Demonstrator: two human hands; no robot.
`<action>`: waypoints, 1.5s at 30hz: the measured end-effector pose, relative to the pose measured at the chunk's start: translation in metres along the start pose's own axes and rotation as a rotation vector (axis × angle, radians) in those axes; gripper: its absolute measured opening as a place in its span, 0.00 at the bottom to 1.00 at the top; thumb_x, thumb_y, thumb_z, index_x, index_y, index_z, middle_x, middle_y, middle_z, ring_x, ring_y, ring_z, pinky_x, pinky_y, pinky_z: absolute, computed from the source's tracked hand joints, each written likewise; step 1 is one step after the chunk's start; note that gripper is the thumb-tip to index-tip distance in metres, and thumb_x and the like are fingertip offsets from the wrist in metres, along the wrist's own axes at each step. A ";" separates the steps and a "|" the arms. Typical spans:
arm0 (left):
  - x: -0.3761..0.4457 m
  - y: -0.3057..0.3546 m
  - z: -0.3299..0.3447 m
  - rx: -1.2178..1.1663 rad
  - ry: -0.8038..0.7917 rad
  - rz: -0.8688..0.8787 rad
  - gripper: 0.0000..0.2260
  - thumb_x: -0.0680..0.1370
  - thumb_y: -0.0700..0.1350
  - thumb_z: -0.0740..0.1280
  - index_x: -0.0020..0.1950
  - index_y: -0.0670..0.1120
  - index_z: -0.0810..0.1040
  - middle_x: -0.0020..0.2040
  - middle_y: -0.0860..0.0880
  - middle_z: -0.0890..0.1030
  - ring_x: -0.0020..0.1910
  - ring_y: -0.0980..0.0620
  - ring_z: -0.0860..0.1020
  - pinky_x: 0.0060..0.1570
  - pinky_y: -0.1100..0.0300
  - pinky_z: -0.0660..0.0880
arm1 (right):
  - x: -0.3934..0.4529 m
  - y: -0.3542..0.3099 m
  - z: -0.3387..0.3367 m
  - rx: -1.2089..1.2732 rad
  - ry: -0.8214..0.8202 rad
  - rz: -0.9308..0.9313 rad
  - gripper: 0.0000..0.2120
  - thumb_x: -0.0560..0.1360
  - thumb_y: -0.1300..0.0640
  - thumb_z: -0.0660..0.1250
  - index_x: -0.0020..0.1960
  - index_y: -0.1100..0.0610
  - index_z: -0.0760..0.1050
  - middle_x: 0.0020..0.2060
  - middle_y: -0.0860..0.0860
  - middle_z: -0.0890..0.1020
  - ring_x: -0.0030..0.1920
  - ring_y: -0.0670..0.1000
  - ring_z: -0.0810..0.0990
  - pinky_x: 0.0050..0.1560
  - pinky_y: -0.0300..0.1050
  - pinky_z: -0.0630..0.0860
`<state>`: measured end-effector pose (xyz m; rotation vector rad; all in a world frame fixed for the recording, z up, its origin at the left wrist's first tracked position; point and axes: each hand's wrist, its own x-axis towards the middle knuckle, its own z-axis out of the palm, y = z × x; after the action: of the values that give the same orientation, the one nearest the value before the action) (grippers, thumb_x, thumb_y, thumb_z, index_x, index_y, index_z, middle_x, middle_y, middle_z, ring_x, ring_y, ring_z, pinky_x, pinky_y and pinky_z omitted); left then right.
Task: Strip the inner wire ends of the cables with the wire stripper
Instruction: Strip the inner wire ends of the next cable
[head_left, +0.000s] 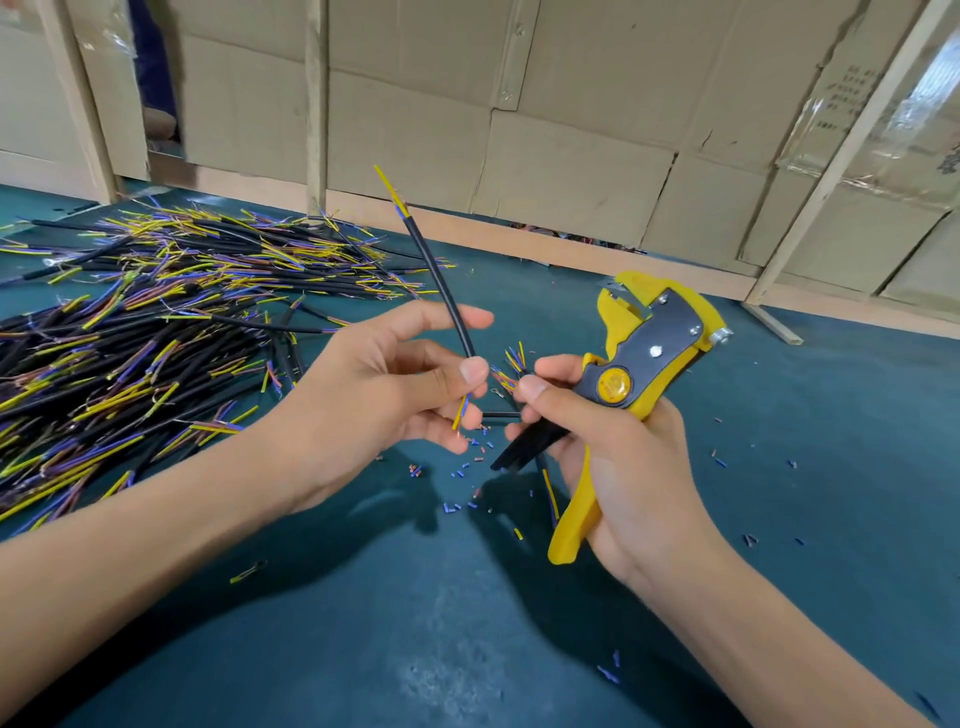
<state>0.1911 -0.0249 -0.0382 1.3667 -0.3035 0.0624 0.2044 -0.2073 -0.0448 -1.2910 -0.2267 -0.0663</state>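
My left hand (395, 384) pinches one short black cable (441, 283) between thumb and fingers. The cable tilts up and away, with yellow and blue inner wires showing at both ends. My right hand (618, 457) grips the yellow and grey wire stripper (649, 353) by its handles, jaws pointing up and away. The same hand also holds a small bundle of black cables (524, 447) under the thumb, their coloured wire ends fanning out near my left thumb. The two hands are close together above the table.
A large pile of black cables (156, 322) with yellow, blue and brown wire ends covers the left of the dark teal table (415, 623). Small bits of stripped insulation (467, 467) lie scattered under the hands. Cardboard panels in wooden frames (571, 130) stand along the back.
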 end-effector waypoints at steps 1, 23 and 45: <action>0.000 0.000 -0.001 0.020 -0.003 -0.009 0.19 0.72 0.42 0.72 0.63 0.46 0.80 0.39 0.43 0.81 0.34 0.48 0.79 0.34 0.57 0.78 | 0.001 -0.001 -0.001 0.005 0.022 -0.013 0.07 0.68 0.67 0.76 0.39 0.55 0.85 0.33 0.57 0.81 0.32 0.53 0.81 0.47 0.59 0.81; 0.002 0.000 -0.005 -0.101 0.067 -0.018 0.14 0.72 0.40 0.72 0.57 0.43 0.82 0.42 0.42 0.83 0.33 0.49 0.79 0.30 0.61 0.76 | 0.007 -0.006 -0.006 -0.022 0.015 -0.049 0.04 0.70 0.59 0.75 0.36 0.55 0.84 0.33 0.56 0.82 0.32 0.54 0.80 0.46 0.58 0.81; 0.003 0.010 -0.004 -0.538 0.116 0.055 0.10 0.77 0.37 0.67 0.58 0.43 0.78 0.45 0.45 0.82 0.52 0.41 0.84 0.47 0.48 0.82 | -0.005 -0.019 -0.002 0.144 -0.516 0.341 0.17 0.76 0.53 0.70 0.60 0.62 0.80 0.47 0.65 0.84 0.46 0.69 0.85 0.44 0.62 0.83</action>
<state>0.1926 -0.0193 -0.0286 0.8177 -0.2378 0.0969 0.1962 -0.2152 -0.0289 -1.1690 -0.4394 0.5700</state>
